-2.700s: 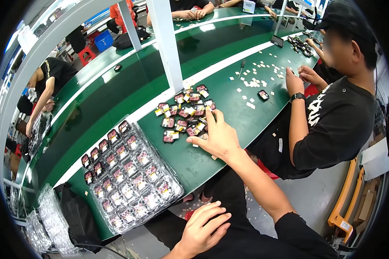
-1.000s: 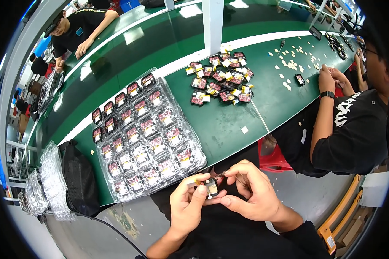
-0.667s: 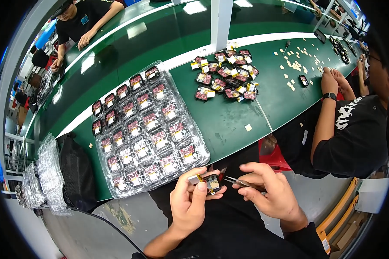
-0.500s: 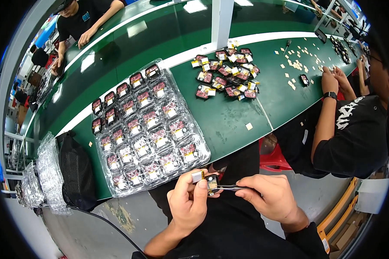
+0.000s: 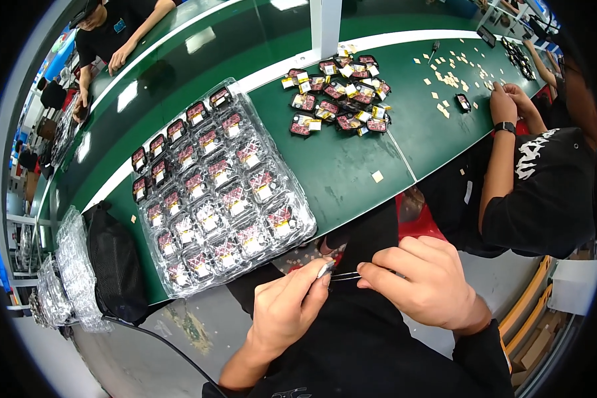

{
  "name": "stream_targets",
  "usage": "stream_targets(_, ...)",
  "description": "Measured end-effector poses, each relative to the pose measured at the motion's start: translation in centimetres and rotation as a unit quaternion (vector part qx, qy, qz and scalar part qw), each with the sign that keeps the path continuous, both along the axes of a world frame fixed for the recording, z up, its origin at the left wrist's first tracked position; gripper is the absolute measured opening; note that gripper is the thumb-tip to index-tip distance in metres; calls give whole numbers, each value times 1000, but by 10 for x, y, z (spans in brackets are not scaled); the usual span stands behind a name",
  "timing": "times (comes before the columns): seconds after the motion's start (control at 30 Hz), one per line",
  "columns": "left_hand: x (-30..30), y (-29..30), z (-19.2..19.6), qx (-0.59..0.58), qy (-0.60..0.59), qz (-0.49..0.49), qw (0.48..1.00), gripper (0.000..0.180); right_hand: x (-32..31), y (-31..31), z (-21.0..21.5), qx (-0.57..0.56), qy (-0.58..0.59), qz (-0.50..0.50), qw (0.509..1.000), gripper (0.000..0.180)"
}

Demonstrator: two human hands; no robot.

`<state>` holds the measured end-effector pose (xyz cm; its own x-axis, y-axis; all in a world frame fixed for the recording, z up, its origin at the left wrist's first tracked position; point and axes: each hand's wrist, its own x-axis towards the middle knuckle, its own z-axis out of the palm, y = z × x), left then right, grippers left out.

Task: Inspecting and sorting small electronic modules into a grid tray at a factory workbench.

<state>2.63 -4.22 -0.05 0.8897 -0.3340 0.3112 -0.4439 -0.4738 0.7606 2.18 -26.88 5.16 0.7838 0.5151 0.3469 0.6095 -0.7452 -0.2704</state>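
Note:
Close to my body, below the bench edge, my left hand pinches a small electronic module with a silver battery between thumb and fingers. It is tilted nearly edge-on, and the fingers hide most of its black casing. My right hand is closed round metal tweezers. Their tips point left and reach the module beside my left thumb; whether they grip any part of it is too small to tell. Just beyond my left hand lies a clear plastic tray filled with rows of similar black modules.
A heap of modules sits on the green bench, with a pale square piece nearer me. A black mesh bag and stacked clear trays stand left. A co-worker's hands work at right, beside scattered pale squares.
My left hand has tipped the module from facing up to nearly edge-on. My right hand has risen slightly with the tweezers. The whole view has shifted a little.

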Motion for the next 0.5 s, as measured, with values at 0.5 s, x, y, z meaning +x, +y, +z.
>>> stream_targets(0.5, -5, 6, -2, -28, 26, -7, 999, 26, 1, 0, -4, 54, 42, 28, 997, 19)
